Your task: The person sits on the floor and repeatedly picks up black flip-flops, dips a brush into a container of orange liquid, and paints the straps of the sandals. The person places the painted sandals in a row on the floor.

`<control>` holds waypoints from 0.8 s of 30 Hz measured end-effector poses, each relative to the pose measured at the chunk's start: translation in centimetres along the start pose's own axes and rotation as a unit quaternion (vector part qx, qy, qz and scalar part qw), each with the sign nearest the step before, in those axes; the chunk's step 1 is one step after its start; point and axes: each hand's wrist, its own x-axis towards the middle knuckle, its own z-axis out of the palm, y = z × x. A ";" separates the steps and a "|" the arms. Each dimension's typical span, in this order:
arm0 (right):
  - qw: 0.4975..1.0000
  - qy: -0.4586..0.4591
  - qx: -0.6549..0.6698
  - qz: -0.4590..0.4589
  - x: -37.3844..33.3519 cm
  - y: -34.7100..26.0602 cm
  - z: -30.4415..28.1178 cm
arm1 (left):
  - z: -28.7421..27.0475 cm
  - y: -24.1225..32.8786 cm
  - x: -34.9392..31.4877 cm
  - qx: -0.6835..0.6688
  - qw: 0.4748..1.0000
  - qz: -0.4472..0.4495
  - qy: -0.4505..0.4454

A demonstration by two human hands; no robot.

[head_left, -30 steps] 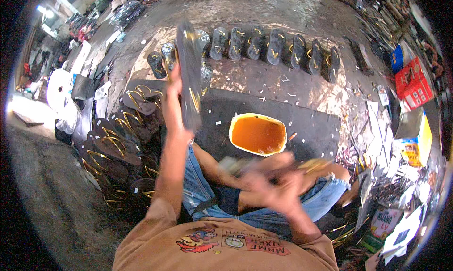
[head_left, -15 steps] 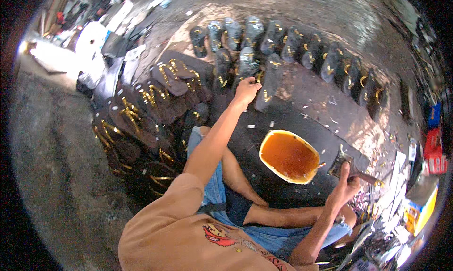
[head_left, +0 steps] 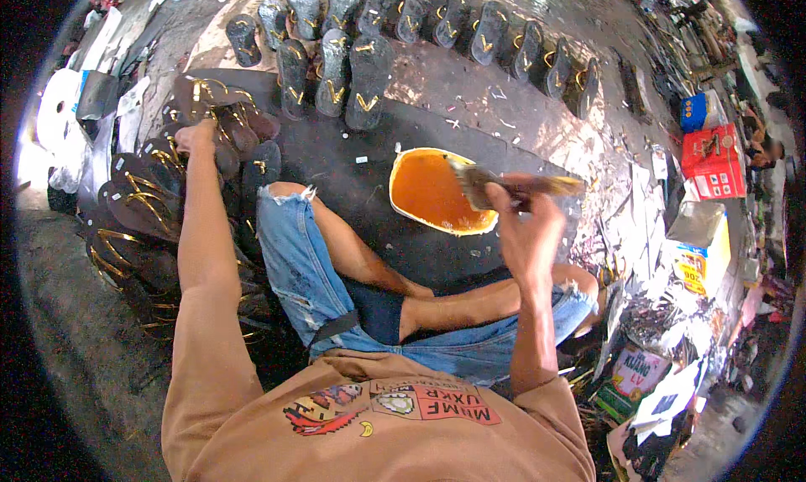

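Note:
My right hand (head_left: 531, 230) is closed round a wide flat brush (head_left: 474, 184). Its dark bristles reach over the right side of a pale-rimmed container (head_left: 393, 198) of orange-brown liquid (head_left: 428, 188); whether they touch the liquid is hard to tell. My left hand (head_left: 197, 136) is stretched out to a pile of dark flip-flops (head_left: 239, 138) with gold straps on the left. It lies against the upper ones, its fingers mostly hidden among them. Closer to my left forearm lie more flip-flops (head_left: 138, 201) of the same kind.
Two rows of dark flip-flops (head_left: 489, 33) with gold straps lie beyond the container, on and past a black mat (head_left: 403, 129). To the right are a red box (head_left: 714, 159), a yellow-and-white box (head_left: 703, 247) and scattered scraps. A white roll (head_left: 60, 108) stands far left.
My left hand has left the far rows of flip-flops and moved to the pile on the left. My right hand has brought the brush from beside the container to over it. The view has shifted.

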 end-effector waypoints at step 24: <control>0.996 -0.021 0.000 0.089 -2.4 5.9 -2.6 | -19.3 -14.5 -34.1 0.022 0.774 0.620 -0.123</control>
